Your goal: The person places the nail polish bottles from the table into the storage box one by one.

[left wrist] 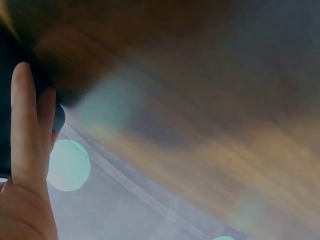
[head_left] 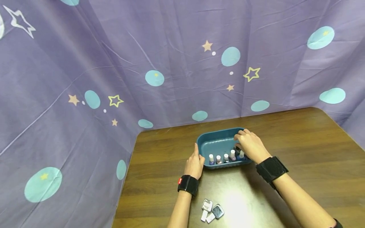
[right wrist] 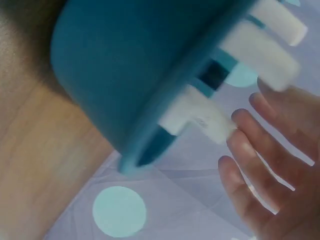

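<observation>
A teal plastic bin (head_left: pixel 218 146) stands on the table with several nail polish bottles (head_left: pixel 218 159) along its near side, their white caps up. My left hand (head_left: pixel 195 164) rests against the bin's left wall, index finger straight along the rim. Over the bin's right end reaches my right hand (head_left: pixel 251 145), its fingers apart beside the rightmost bottles. In the right wrist view the fingers (right wrist: pixel 250 150) are loosely spread, fingertips close to a white cap (right wrist: pixel 212 120); whether they touch it is unclear. The left wrist view shows straight fingers (left wrist: pixel 27 120) against the dark bin wall.
Two square nail polish bottles (head_left: pixel 218 211) with white caps lie on the wooden table (head_left: pixel 159 177) near its front, right of the left forearm. A purple curtain (head_left: pixel 182 63) with stars and dots hangs behind and to the left of the table.
</observation>
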The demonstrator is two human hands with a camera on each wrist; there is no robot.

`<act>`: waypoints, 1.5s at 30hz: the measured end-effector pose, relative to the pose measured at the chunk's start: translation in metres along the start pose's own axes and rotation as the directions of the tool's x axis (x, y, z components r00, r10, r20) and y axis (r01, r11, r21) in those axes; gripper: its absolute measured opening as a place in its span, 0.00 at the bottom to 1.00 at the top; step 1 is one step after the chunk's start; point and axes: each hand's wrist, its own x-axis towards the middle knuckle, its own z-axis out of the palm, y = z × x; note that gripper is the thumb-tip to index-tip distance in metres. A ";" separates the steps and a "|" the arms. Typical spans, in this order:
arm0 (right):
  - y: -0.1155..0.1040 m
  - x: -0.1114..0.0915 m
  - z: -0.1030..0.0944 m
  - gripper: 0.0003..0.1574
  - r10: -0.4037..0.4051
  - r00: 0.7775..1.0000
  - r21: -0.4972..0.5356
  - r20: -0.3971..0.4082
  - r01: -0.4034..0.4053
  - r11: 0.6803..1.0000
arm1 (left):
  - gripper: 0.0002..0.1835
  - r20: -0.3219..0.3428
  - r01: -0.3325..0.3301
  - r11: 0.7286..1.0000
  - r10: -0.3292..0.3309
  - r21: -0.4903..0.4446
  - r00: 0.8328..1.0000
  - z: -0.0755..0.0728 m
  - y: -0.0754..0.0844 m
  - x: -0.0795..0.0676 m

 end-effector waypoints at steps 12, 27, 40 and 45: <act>-0.039 -0.016 -0.022 0.12 -0.157 0.983 0.069 -0.096 0.164 0.984 | 0.34 0.048 0.021 1.000 -0.022 0.010 0.999 0.000 0.000 0.000; -0.098 -0.037 -0.028 0.12 -0.326 0.942 0.185 -0.084 0.336 0.923 | 0.34 0.065 0.038 0.999 -0.038 -0.006 0.997 0.000 0.000 0.002; -0.124 -0.055 0.000 0.13 -0.494 0.868 0.281 0.045 0.464 0.840 | 0.34 0.067 0.036 0.999 -0.035 -0.005 0.997 -0.002 0.002 0.001; -0.128 -0.062 0.009 0.15 -0.535 0.839 0.410 0.102 0.454 0.791 | 0.35 0.050 0.021 1.000 -0.021 -0.003 0.999 -0.002 0.002 0.000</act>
